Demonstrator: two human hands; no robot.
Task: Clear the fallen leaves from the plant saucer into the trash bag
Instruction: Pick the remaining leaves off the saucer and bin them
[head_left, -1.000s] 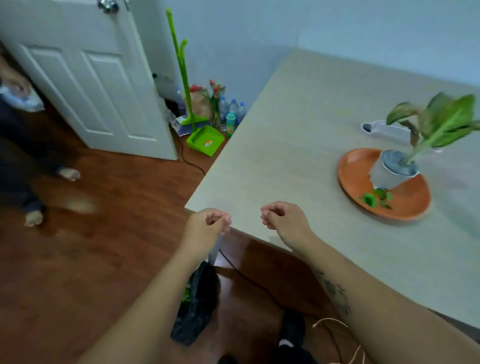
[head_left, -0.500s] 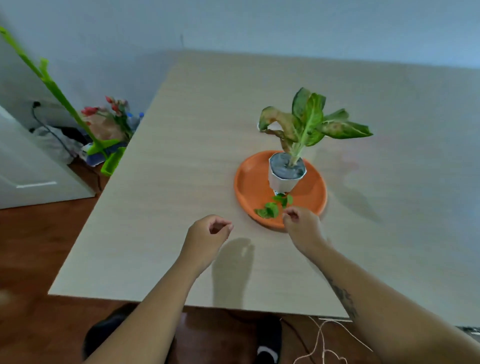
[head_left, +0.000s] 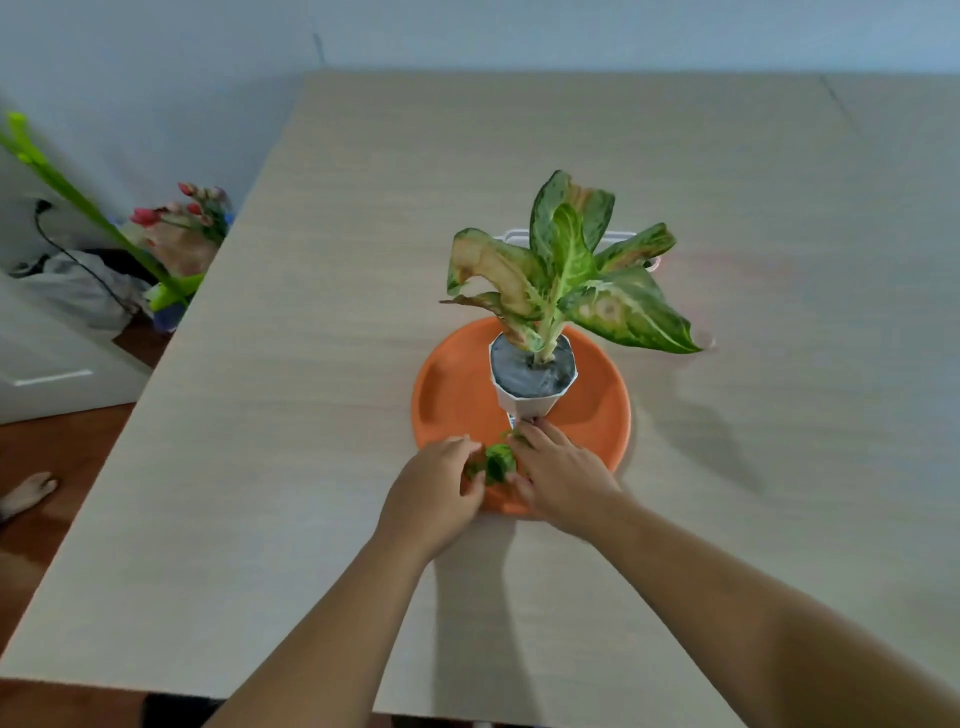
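From my head camera I look down at a pale wooden table (head_left: 311, 415) with an orange saucer (head_left: 452, 395) on it, and a white pot (head_left: 524, 402) holding a leafy plant (head_left: 566, 275) stands on the saucer toward its far side. Both my hands are at the saucer's near rim. My left hand (head_left: 436, 493) is curled, fingers bent toward a small cluster of green leaves (head_left: 496, 462) that lies on the saucer between my two hands; it touches the leaves, but I cannot tell whether it has a grip on them. My right hand (head_left: 561, 473) lies mostly flat and spread, fingertips (head_left: 535, 428) reaching the base of the pot, its inner edge against the leaves. Off the table's left side, on the floor, I see a green broom handle (head_left: 78, 202) and some flowers (head_left: 182, 213).
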